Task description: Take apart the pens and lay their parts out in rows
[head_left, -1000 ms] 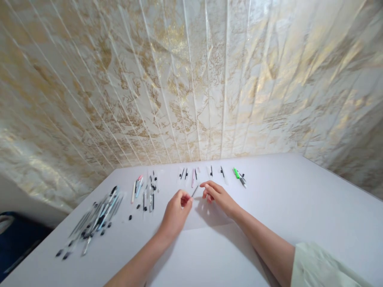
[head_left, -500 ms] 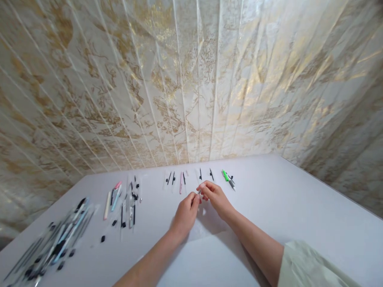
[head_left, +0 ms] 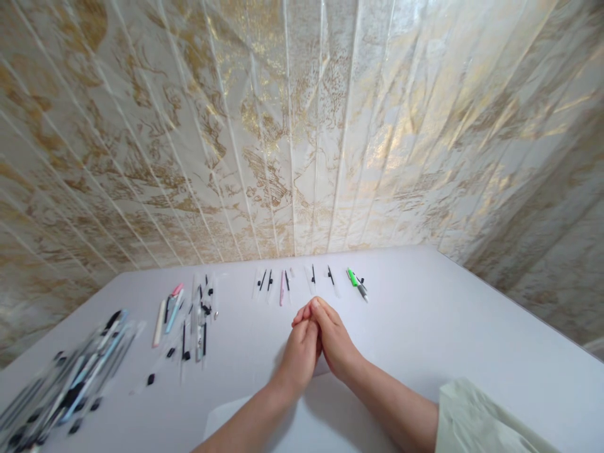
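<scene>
L hand [head_left: 297, 355] + R hand [head_left: 336, 340] pressed together, approx. ctr, above white table [head_left: 425, 314]; item betw. palms, if any, hidden, can't tell grip. Nearest: pink barrel [head_left: 282, 289] + 5 thin black rods [head_left: 287, 280] in row beyond hands, apart from them. Green/grey pen [head_left: 353, 277] at row's R end. Pen-part pile [head_left: 94, 371] far L, blurred. White sheet [head_left: 306, 434] under forearms [head_left: 252, 415]

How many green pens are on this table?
1: the green pen lies toward the back, beyond and slightly right of the right hand. Others could be hidden inside the pile at left.
</scene>
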`<state>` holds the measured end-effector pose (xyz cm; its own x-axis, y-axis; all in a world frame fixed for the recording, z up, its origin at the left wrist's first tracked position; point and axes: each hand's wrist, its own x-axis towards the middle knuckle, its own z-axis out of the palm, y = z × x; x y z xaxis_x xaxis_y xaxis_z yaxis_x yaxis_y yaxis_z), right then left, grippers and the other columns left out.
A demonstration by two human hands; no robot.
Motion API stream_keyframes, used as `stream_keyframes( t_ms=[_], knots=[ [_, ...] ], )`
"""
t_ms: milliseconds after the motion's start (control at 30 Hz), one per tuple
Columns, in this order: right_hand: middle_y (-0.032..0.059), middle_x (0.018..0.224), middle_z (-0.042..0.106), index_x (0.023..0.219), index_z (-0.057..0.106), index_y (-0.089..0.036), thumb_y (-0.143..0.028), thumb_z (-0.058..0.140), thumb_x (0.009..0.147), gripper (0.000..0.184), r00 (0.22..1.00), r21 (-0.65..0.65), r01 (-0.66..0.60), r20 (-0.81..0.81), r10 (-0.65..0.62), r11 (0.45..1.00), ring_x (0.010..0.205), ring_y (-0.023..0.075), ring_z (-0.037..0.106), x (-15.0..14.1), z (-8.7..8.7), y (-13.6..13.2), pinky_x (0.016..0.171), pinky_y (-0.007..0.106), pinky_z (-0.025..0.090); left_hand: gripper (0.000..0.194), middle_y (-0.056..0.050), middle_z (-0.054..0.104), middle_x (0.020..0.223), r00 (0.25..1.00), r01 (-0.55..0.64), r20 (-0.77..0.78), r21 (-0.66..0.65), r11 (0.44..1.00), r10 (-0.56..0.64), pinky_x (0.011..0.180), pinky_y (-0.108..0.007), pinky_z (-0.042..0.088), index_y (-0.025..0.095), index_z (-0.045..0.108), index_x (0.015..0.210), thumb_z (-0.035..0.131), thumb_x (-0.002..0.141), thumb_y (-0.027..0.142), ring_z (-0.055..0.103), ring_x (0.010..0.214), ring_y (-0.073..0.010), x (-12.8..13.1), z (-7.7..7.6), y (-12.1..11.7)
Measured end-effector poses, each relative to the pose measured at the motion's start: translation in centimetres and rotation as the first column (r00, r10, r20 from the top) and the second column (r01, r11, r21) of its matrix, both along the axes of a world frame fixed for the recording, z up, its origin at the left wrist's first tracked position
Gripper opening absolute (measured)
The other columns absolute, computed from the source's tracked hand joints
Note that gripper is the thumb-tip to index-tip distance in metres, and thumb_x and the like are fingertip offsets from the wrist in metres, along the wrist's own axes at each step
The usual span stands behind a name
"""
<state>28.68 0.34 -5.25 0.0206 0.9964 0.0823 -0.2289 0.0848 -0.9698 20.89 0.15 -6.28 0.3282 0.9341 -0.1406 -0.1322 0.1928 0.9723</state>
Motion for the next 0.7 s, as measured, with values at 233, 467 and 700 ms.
stream_keyframes(
  t_ms=[233,467,700],
  knots=[
    [0.0009,0.066,0.058,0.067,0.050,-0.022,-0.040,0.037,0.092,0.034,0.978,0.067,0.114,0.167,-0.123,0.991,0.066,0.0159,0.056,-0.1,0.2,-0.2,0.069,0.029,0.046,0.038,-0.008,0.066,0.093,0.999,-0.046,-0.004,0.081,0.996,0.046,0.070,-0.031,0.049,0.020,0.058,0.100,0.044,0.085,0.052,0.061,0.090,-0.0220,0.6,0.4,-0.5],
    [0.0002,0.062,0.057,0.064,0.045,-0.023,-0.037,0.036,0.090,0.032,0.965,0.026,0.152,0.211,-0.154,0.988,0.061,0.0157,0.054,-0.1,0.7,-0.1,0.066,0.029,0.045,0.035,-0.009,0.066,0.101,0.994,-0.112,0.022,0.112,0.987,0.111,0.087,-0.034,0.046,0.020,0.058,0.102,0.043,0.087,0.048,0.058,0.103,-0.0231,1.2,0.6,-0.7],
    [0.0009,0.062,0.059,0.063,0.048,-0.021,-0.039,0.038,0.090,0.034,0.977,-0.021,0.135,0.168,-0.129,0.991,0.059,0.0155,0.054,0.2,0.4,0.2,0.063,0.029,0.046,0.036,-0.002,0.062,0.069,0.995,-0.087,-0.040,0.090,0.992,0.090,0.060,-0.028,0.045,0.022,0.059,0.093,0.042,0.086,0.053,0.060,0.069,-0.0186,1.4,0.3,-0.7]
  ],
)
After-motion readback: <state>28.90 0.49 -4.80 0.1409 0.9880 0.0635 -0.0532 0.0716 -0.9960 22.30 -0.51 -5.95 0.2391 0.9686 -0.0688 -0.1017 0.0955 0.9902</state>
